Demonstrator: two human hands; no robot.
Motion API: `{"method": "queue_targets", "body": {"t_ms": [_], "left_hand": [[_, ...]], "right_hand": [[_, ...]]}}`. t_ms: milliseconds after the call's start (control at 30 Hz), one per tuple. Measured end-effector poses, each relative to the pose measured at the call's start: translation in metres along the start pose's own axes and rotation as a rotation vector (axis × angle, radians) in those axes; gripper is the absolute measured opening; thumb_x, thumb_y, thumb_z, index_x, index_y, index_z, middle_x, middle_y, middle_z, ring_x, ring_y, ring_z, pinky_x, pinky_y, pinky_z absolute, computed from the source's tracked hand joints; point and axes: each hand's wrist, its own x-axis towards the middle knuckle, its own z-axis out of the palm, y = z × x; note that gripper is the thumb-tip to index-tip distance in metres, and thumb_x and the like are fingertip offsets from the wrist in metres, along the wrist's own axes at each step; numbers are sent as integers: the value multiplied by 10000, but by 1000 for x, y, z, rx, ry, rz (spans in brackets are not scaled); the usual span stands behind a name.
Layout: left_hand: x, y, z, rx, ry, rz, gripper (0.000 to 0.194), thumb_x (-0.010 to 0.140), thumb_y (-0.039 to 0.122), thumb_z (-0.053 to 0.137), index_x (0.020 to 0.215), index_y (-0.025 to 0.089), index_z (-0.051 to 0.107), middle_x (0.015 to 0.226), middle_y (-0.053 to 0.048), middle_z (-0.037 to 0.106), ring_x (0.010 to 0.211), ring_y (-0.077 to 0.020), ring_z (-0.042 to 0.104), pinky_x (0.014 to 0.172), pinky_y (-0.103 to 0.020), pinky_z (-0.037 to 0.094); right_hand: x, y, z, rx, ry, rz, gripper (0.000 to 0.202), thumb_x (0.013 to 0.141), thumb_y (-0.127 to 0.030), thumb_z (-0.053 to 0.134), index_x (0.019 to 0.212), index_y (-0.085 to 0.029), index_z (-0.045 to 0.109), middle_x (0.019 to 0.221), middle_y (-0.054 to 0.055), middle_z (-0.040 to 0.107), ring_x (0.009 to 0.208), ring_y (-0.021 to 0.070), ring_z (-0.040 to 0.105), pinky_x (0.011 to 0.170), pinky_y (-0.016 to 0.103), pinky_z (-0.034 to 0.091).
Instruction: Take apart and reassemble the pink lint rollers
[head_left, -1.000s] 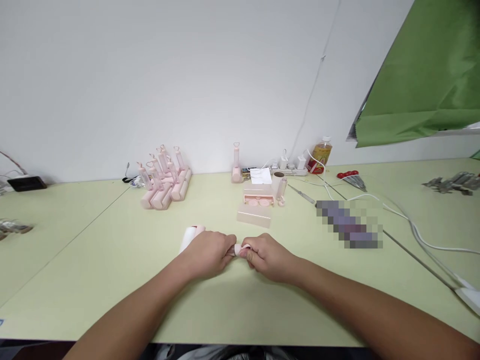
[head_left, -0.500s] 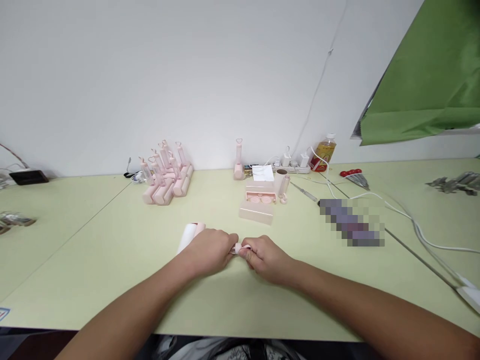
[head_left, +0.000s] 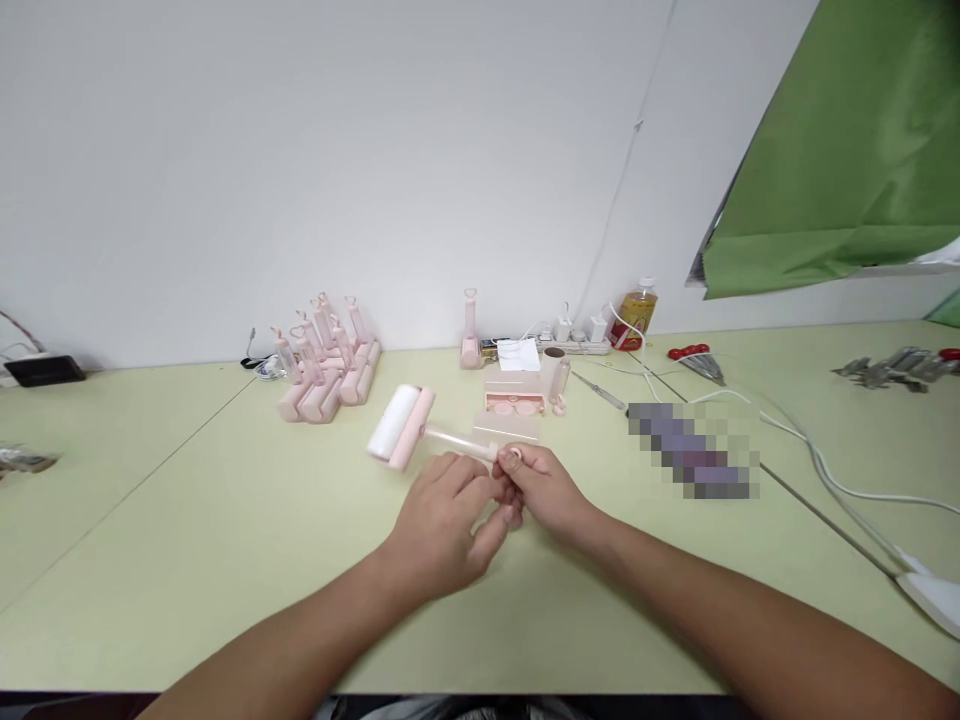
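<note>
A lint roller [head_left: 409, 425] with a white roll, pink holder and clear handle is held tilted above the table. My right hand [head_left: 544, 485] pinches the ring end of its handle between thumb and fingers. My left hand [head_left: 450, 515] is just below the handle, off it, with thumb and fingers apart. Its fingertips are close to my right fingers; whether they touch I cannot tell. Beyond the hands lie clear cover pieces [head_left: 504, 427], a pink part [head_left: 514, 403], a cardboard-cored roll [head_left: 554, 366] and a clear handle [head_left: 560, 382].
Several assembled pink lint rollers [head_left: 322, 395] stand at the back left, and another [head_left: 470, 345] stands by the wall. Toward the right are a power strip [head_left: 585, 347], a bottle [head_left: 634, 315], a screwdriver [head_left: 600, 390], red-handled tools [head_left: 697, 362] and a white cable [head_left: 817, 460].
My left hand has let go of the lint roller's handle and opened below it. The roller's head has come up and forward into view, while my right hand still grips the handle end.
</note>
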Motion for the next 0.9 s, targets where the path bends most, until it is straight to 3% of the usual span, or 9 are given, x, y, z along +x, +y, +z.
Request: {"method": "queue_targets", "body": {"t_ms": [100,167,333,400,500,567,667,767,900], "left_hand": [[2,-9,9,-489,42,-243,329,907,451,467,1119,203,502,971,-69,624,895,-198,591,772,-338,462],[7,-19,11,-762,180,-359,404,910,508,433,1168,199,407,1025,-81,610,943,-196,602,772,-328,482],[15,-33,-2,-1110,429,-412,338,893,519,448,1052,233,365,861,-1,574,835,-179,638,693,-314,508],[15,-35,-7,-1136,399,-414,336,877,512,477,1052,247,366,779,41,518,661,-136,615,534,-242,466],[15,-39,-9,-1012,319,-451,311,901,524,426,1028,241,401,690,76,460,440,-64,470,390,-179,345],[14,-43,-6,-908,248,-471,331,918,544,367,999,228,417,640,88,430,381,-51,394,365,-180,319],[12,-51,-1,-775,102,-409,365,922,555,346,929,202,439,570,91,397,394,-61,366,396,-192,313],[11,-58,0,-669,-34,-327,388,915,560,363,846,187,447,575,73,406,460,-74,388,460,-208,333],[10,-63,-1,-629,-137,-329,415,912,578,340,851,183,454,648,45,436,513,-88,409,487,-221,361]], "right_hand": [[-2,-2,-2,-8,-4,-77,454,818,-634,504,827,-181,536,641,-5,584,443,102,516,373,214,408],[-4,0,0,-99,-69,-100,409,875,-581,446,878,-183,539,705,8,594,460,100,511,382,212,395],[-6,0,-2,-798,-324,-374,213,912,-328,461,862,-182,608,812,53,636,705,168,575,666,303,467],[-1,-5,-11,-994,-239,-512,201,905,-273,470,980,-181,633,917,97,655,860,222,573,794,368,453],[10,-10,-31,-1130,78,-582,278,891,-257,493,1134,-185,608,1158,144,597,1086,286,494,943,456,377],[17,-10,-44,-1221,177,-465,409,859,-304,541,1255,-202,542,1312,148,503,1203,323,417,985,491,337],[23,-5,-54,-1274,112,-240,525,831,-244,527,1349,-188,458,1338,160,472,1175,324,455,937,458,378],[24,-3,-57,-1188,117,-238,511,818,-179,487,1329,-185,465,1273,141,516,1117,275,500,911,394,397],[23,-15,-59,-796,342,-259,394,836,-305,494,1214,-196,495,1146,104,575,945,235,557,798,361,443]]}}
